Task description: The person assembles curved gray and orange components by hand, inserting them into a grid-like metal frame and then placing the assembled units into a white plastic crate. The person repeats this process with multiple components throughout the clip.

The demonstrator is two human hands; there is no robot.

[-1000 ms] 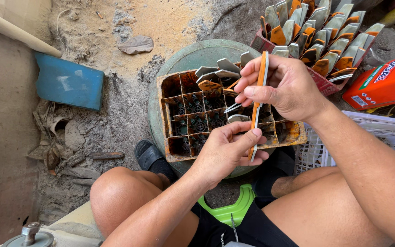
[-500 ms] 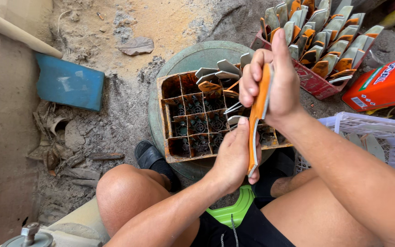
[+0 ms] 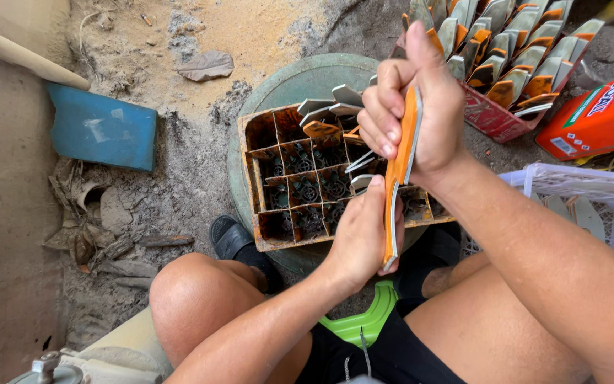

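Note:
My right hand (image 3: 412, 108) grips the upper end of a long, flat orange-and-grey strip (image 3: 397, 183), held upright. My left hand (image 3: 361, 235) holds the strip's lower part, thumb along its edge. Both hands hover over a rusty orange crate (image 3: 264, 185) divided into square cells. Some cells hold dark round parts, and several grey and orange strips (image 3: 328, 114) stick out of its far cells. The crate rests on a round green lid (image 3: 300, 82) on the sandy ground.
A red crate (image 3: 495, 117) packed with several similar strips stands at the back right. Beside it lie an orange carton (image 3: 595, 117) and a white lattice basket (image 3: 591, 192). A blue slab (image 3: 101, 128) lies left. My knees and a green stool (image 3: 360, 323) are below.
My right hand has closed into a fist around the strip's top and turned it upright. My left hand slid under the strip's lower part. The view has drawn closer to the crate.

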